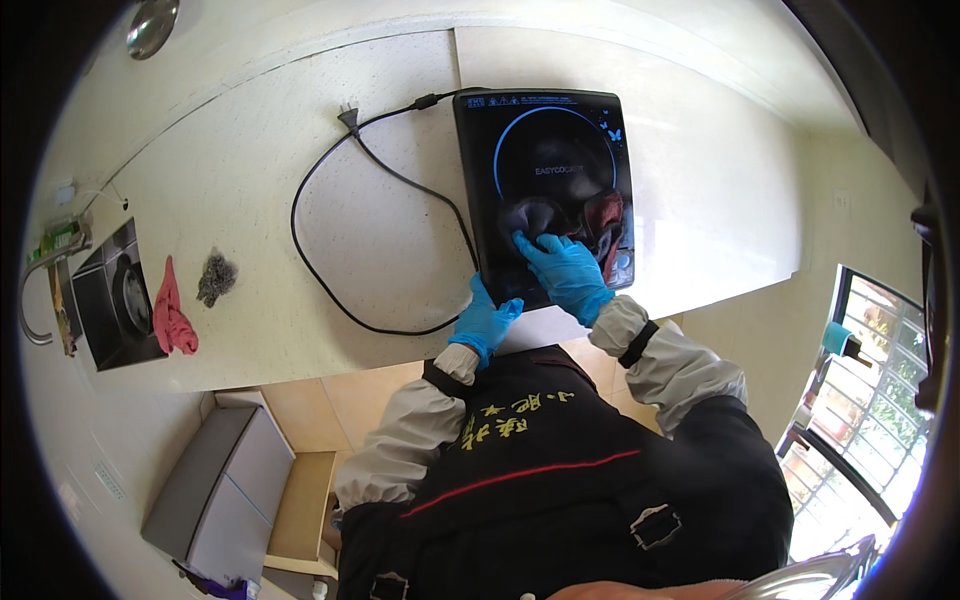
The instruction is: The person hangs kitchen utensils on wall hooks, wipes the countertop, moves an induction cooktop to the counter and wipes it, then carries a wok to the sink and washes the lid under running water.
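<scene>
A black induction cooktop (551, 150) with a blue ring printed on its glass lies on the white countertop. My right hand (564, 271), in a blue glove, presses a dark cloth with a reddish part (604, 214) onto the lower half of the glass. The fingers bear on the cloth's dark side; whether they grip it is hard to tell. My left hand (484, 319), also gloved in blue, rests at the cooktop's near left corner, thumb apart from the fingers. From the cooktop's far edge runs a black power cord (296, 225), looped on the counter, its plug (348, 118) lying loose.
Left on the counter are a steel wool scourer (217, 278), a pink cloth (172, 319) and a sink (94, 330) with a curved faucet (28, 300). Below the counter's left part stands a grey cabinet (225, 480). A barred window (862, 405) is at the right.
</scene>
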A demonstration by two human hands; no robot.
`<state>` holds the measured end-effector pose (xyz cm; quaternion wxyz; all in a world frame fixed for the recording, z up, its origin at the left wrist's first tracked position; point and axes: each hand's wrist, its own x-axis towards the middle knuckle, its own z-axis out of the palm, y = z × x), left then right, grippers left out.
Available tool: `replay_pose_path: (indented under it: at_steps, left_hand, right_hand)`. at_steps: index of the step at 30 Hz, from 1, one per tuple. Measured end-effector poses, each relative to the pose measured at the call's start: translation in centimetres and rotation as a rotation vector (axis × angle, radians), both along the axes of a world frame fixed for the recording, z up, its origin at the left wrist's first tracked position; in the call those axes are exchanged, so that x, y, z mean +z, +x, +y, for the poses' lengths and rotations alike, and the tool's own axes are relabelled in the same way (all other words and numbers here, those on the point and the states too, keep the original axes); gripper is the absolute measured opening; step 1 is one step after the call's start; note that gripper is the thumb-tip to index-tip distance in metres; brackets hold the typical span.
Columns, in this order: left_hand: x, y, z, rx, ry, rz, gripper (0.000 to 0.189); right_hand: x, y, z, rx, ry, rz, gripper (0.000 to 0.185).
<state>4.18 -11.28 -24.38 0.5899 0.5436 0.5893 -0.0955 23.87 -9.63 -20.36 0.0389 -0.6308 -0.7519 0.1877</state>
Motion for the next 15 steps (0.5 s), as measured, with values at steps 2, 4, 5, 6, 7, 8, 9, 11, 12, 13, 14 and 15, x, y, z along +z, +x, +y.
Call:
replay_pose_path:
  at_steps: [2, 4, 5, 6, 7, 8, 9, 11, 12, 13, 14, 15]
  left_hand:
    - [-0.1, 0.0, -0.1, -0.003, -0.029, 0.000, 0.102]
    - [-0.2, -0.1, -0.2, -0.008, -0.033, 0.005, 0.102]
    - [-0.3, -0.1, -0.2, -0.010, -0.029, 0.014, 0.102]
    - [-0.4, -0.2, -0.2, -0.004, -0.012, 0.017, 0.102]
    - [-0.5, -0.3, -0.3, -0.022, -0.035, 0.036, 0.102]
    - [-0.6, -0.3, -0.3, -0.025, -0.047, 0.042, 0.103]
    - [-0.7, -0.3, -0.3, -0.016, -0.039, 0.034, 0.103]
    - [-1.0, -0.3, -0.4, -0.005, -0.029, -0.014, 0.103]
    - [-1.0, -0.3, -0.4, 0.021, -0.005, -0.044, 0.104]
    - [-1.1, -0.3, -0.4, -0.012, -0.007, -0.023, 0.104]
    - [-1.1, -0.3, -0.4, -0.031, -0.009, 0.003, 0.104]
    - [-1.1, -0.3, -0.4, -0.042, -0.018, 0.026, 0.104]
  right_hand:
    - [0.6, 1.6, 0.4, 0.135, 0.018, -0.033, 0.056]
    - [-0.3, 3.9, 4.0, 0.007, 0.080, 0.031, 0.059]
    - [-1.0, 5.3, 6.8, -0.081, 0.140, 0.208, 0.055]
    - [-1.5, 6.3, 9.1, -0.122, 0.233, 0.097, 0.053]
    - [-2.0, 6.8, 11.5, -0.154, 0.303, 0.092, 0.050]
    - [-2.2, 7.5, 13.2, -0.224, 0.258, 0.048, 0.047]
    - [-2.2, 7.6, 14.1, -0.268, 0.198, -0.012, 0.046]
    - [-1.5, 6.2, 13.0, -0.248, 0.084, -0.127, 0.048]
    - [-0.9, 5.2, 10.5, -0.182, 0.109, -0.119, 0.051]
    - [-0.1, 3.8, 6.9, -0.111, 0.091, -0.112, 0.054]
    - [0.7, 2.5, 3.7, -0.074, 0.026, -0.119, 0.057]
    - [1.2, 1.2, 0.9, -0.026, -0.074, -0.120, 0.060]
